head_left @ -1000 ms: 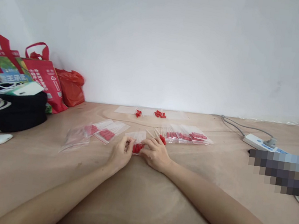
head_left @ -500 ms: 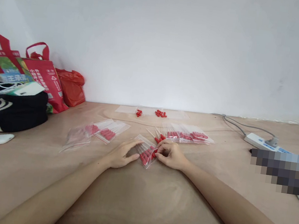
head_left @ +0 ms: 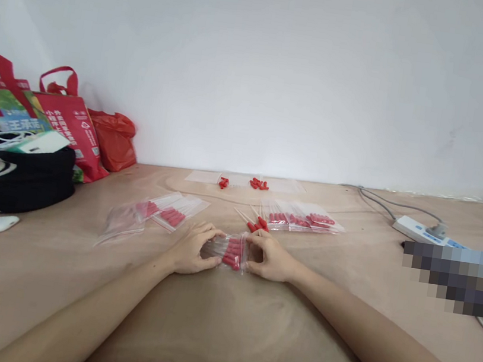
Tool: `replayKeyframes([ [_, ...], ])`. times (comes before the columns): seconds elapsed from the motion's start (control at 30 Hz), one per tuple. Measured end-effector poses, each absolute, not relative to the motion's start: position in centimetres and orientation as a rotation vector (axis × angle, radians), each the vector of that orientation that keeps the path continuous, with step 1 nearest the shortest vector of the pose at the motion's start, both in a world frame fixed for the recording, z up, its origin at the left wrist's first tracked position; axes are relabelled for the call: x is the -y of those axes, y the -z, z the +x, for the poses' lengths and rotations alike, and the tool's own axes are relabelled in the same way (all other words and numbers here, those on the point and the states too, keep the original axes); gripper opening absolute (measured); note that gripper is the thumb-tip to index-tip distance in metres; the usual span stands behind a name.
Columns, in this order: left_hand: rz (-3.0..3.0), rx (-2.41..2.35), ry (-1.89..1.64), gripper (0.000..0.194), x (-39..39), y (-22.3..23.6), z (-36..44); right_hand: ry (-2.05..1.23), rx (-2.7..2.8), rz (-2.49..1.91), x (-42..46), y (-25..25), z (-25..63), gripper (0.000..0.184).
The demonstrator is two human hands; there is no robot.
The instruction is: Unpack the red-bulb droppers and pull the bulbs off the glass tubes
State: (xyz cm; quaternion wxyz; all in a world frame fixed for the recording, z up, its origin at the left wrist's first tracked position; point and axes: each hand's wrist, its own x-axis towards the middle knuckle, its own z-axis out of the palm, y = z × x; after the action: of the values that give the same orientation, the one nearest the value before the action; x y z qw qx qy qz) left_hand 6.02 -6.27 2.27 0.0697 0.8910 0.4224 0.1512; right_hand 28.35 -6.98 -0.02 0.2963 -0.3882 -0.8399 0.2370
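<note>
1. Left grip (head_left: pixel 193 250) is curled, thumb and fingers closed on the left end of a clear bag; right grip (head_left: pixel 273 258) pinches the opposite end, thumb and fingertips at the seal edge.
2. That bag (head_left: pixel 243 256) sits between the two hands, low over the bench (head_left: pixel 211 332), with several sticks (head_left: pixel 232 251) inside, their red ends towards the right hand. From where I stand, the step looks like closing it; whether the seal has caught, I cannot tell.
3. Next move, I'd judge, calls for a firm press along the whole seal, left hand steadying the film so the red ends stay clear of it.
4. Off to the left lie more clear bags (head_left: pixel 120 227), some showing red ends inside.
5. Just beyond the right fingers, a few loose sticks (head_left: pixel 263 224) rest unbagged, beside a row of filled bags (head_left: pixel 334 226).
6. Farthest, near the wall (head_left: pixel 256 75), small red pieces (head_left: pixel 259 184) lie on clear film (head_left: pixel 202 177).
</note>
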Motion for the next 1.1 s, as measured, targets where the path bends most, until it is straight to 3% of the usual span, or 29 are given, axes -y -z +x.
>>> replayKeyframes([
  [0.1,2.704,-1.272,-0.507,0.033,6.3,-2.4,6.0,-0.662,2.224,-1.034,6.7,-0.1,28.3,0.051],
  [0.27,2.649,-1.221,-0.566,0.021,6.2,-2.1,6.1,-0.713,2.214,-1.015,6.6,-0.4,27.6,0.033],
  [0.53,2.681,-1.120,-0.683,0.016,6.3,-1.9,6.2,-0.902,2.087,-1.014,6.8,-0.1,26.4,0.021],
  [0.77,2.627,-1.053,-0.606,0.036,6.2,-1.5,6.1,-0.798,2.093,-0.898,6.9,-0.2,26.4,0.032],
  [0.93,2.592,-1.069,-0.548,0.038,6.2,-1.5,6.1,-1.036,1.928,-0.947,6.4,-0.1,26.5,0.024],
  [1.1,2.571,-1.103,-0.536,0.039,6.3,-1.5,6.1,-1.482,1.515,-1.154,5.6,-0.3,26.6,0.014],
])
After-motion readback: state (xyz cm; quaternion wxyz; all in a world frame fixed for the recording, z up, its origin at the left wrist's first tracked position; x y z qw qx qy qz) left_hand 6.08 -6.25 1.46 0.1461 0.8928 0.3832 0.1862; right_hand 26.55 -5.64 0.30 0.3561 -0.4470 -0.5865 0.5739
